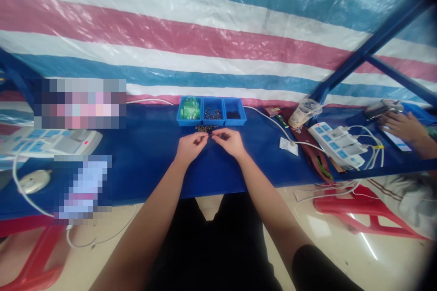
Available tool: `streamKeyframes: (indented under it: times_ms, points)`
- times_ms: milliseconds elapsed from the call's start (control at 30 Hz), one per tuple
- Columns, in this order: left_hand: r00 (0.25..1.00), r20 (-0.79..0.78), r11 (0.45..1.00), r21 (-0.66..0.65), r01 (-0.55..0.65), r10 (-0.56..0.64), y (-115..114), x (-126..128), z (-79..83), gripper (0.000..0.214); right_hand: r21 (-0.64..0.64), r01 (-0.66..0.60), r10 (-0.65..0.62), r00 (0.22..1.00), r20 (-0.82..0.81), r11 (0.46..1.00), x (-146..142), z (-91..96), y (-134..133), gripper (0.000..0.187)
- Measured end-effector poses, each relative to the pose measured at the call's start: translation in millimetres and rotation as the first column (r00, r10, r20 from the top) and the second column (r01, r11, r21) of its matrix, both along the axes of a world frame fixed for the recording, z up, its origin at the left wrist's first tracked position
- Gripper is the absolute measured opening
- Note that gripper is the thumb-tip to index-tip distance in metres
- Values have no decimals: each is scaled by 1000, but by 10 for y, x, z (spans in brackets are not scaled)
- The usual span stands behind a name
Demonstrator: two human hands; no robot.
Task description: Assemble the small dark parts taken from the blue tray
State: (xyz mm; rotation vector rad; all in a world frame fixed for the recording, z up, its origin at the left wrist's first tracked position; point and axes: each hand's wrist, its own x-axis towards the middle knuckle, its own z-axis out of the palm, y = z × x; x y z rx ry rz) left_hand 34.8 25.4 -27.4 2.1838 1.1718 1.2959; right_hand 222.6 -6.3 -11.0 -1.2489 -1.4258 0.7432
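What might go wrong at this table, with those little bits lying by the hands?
The loose parts lie in the open, between the bins and the two hands, so a knock might scatter them. The cup is close to the power strip on the right; if it tipped over, any liquid inside could reach the sockets.

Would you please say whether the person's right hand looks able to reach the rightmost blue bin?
Likely yes: the right hand is close before the rightmost bin, whose top looks open and unblocked.
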Motion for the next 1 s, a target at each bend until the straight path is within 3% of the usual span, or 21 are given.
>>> streamKeyframes:
  times_ms: [467,1000]
  points:
    - [1000,23,1000,-19,-2,2,-17,0,24,19,-59,-17,15,1000,-24,998,-11,8,-8,28]
    - [1000,19,999,-51,-4,5,-14,-10,42,24,-42,-19,18,1000,-20,999,2,46,-11,26]
